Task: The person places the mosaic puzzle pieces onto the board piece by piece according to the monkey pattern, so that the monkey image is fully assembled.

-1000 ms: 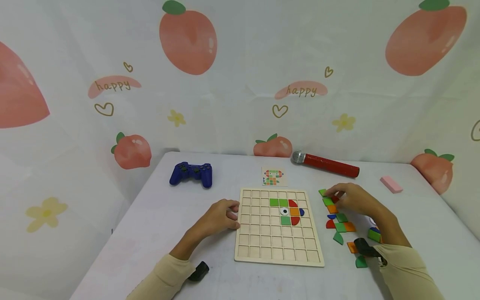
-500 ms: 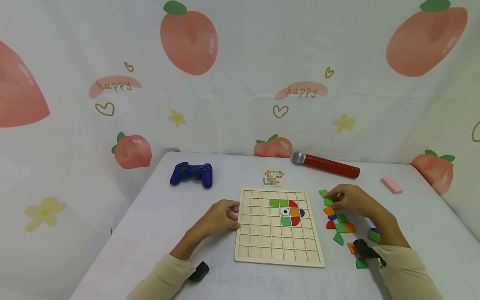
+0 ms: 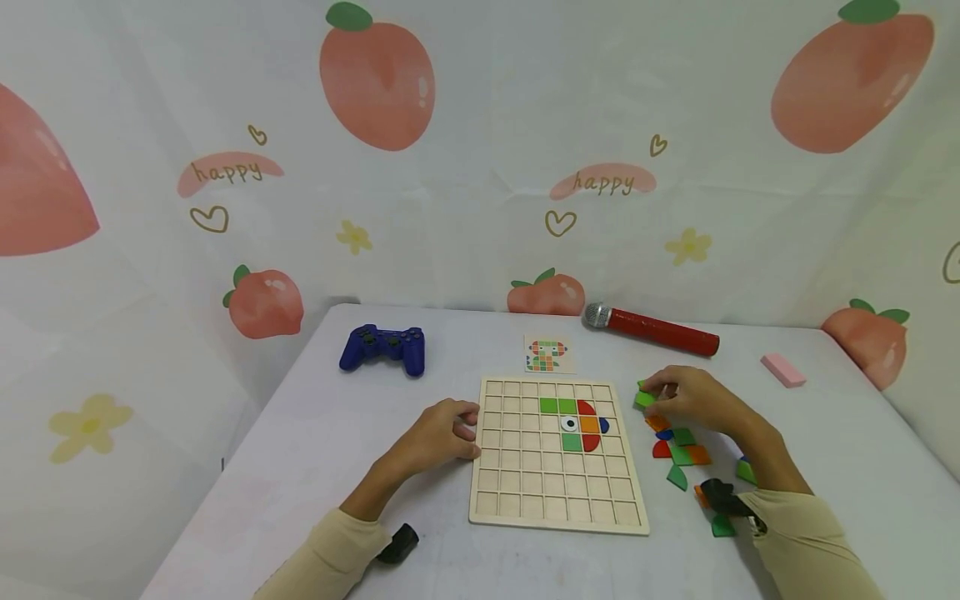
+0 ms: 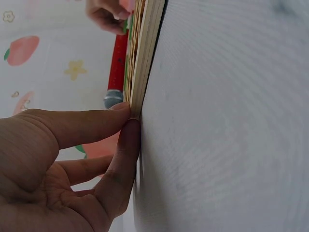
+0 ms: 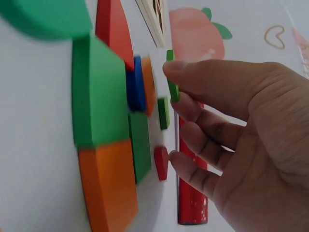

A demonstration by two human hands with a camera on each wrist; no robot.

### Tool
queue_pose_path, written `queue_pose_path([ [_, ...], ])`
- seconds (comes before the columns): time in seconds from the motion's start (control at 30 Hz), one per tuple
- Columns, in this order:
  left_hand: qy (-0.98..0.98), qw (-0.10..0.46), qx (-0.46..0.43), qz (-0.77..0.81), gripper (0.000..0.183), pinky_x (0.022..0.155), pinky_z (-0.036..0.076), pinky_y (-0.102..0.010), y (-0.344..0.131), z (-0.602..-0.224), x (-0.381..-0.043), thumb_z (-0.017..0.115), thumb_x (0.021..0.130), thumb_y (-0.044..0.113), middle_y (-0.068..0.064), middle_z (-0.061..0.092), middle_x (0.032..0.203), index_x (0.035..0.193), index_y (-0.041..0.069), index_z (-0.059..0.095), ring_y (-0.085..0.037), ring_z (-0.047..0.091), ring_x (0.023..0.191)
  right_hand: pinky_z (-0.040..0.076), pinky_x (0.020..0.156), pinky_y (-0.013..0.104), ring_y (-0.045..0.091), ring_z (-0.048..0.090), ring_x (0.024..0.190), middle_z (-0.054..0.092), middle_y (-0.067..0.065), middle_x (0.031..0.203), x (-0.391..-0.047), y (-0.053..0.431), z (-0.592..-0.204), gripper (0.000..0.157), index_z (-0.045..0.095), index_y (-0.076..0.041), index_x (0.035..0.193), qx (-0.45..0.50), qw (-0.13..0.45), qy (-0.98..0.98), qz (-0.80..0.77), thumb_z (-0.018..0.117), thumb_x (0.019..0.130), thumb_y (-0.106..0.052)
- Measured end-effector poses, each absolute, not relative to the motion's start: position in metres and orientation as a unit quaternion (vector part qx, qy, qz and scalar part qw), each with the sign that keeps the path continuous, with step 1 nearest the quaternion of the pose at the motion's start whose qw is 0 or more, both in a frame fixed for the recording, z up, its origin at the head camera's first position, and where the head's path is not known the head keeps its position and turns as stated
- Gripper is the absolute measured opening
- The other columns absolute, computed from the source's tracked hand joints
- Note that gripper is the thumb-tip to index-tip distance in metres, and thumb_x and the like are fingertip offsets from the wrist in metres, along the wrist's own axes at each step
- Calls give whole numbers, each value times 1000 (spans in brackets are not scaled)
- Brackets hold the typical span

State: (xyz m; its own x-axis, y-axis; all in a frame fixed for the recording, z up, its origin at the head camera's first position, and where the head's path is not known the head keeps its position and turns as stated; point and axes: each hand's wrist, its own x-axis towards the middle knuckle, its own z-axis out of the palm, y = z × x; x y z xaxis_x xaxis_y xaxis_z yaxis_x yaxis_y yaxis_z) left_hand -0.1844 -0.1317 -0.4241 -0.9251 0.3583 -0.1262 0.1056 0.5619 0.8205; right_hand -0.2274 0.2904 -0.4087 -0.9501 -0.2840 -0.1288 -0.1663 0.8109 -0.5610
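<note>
The wooden grid board (image 3: pixel 555 527) holds several coloured tiles at its upper right, among them a round eye tile (image 3: pixel 569 424). At its left edge, my left hand (image 3: pixel 435 433) holds the board with thumb and fingertips, close to the table in the left wrist view. To the board's right, my right hand (image 3: pixel 693 400) pinches a green tile (image 5: pixel 172 79) between thumb and index finger, the other fingers loosely bent. Another green tile (image 5: pixel 164 113) and a red tile (image 5: pixel 161 163) lie just beyond. Below the hand are orange (image 3: pixel 699 454), blue, red and green tiles.
A pattern card (image 3: pixel 551 354) lies behind the board. At the back are a blue game controller (image 3: pixel 382 346), a red microphone (image 3: pixel 660 331) and a pink block (image 3: pixel 783 369). More tiles, including a green quarter-round (image 3: pixel 722 526), lie near the right forearm.
My right hand has shifted slightly left toward the board, with the green tile moving along. The orange tile below has turned and slid a little left. The left hand and board stay put.
</note>
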Motion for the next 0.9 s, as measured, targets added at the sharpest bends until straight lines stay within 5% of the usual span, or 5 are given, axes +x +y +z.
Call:
queue_pose_path([
  [0.9, 873, 141, 128, 448, 70, 89, 62, -36, -132, -425, -184, 88, 82, 0, -13, 65, 125, 144, -10, 57, -22, 70, 106, 53, 85, 36, 20, 59, 97, 71, 0, 105, -245, 194, -408, 24, 79, -10, 114, -238, 115, 913, -311, 80, 91, -17],
])
